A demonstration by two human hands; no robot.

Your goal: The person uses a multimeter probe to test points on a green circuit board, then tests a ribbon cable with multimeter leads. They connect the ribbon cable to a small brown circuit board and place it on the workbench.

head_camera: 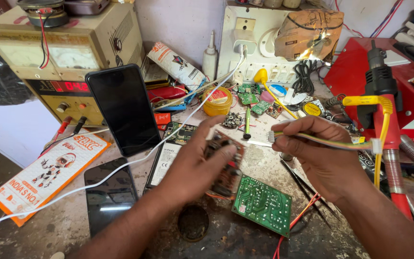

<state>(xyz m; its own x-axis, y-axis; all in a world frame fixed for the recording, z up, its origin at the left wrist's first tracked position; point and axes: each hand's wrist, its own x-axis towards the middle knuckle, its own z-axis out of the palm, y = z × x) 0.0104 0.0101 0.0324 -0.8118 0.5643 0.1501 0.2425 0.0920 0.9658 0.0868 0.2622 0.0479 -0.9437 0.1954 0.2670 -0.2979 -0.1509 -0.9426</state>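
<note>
At the near edge of the cluttered workbench (245, 240), a green circuit board (263, 205) lies flat, solder side up, red and orange leads trailing off its right corner. A dark phone (109, 194) lies face up to the left, crossed by a white cable (120, 168).

Just above the green board, left hand (195, 165), fingers curled shut around a small brown circuit board (226, 163), held tilted off the bench, thumb pressed on its top edge. Blurred; components on it can't be made out.

Right hand (315, 151) level with it, fingers pinched together on a multicoloured ribbon cable (327, 140). Its connector end (271, 136) points left toward the brown board, close but apart. Cable not yet seated, by the look of it; the joining remains undone.

Beyond: second phone (124, 108) propped upright, yellow tin (217, 100), small green boards, red soldering stand (384, 96) at right, beige power supply (58, 52) at back left.
</note>
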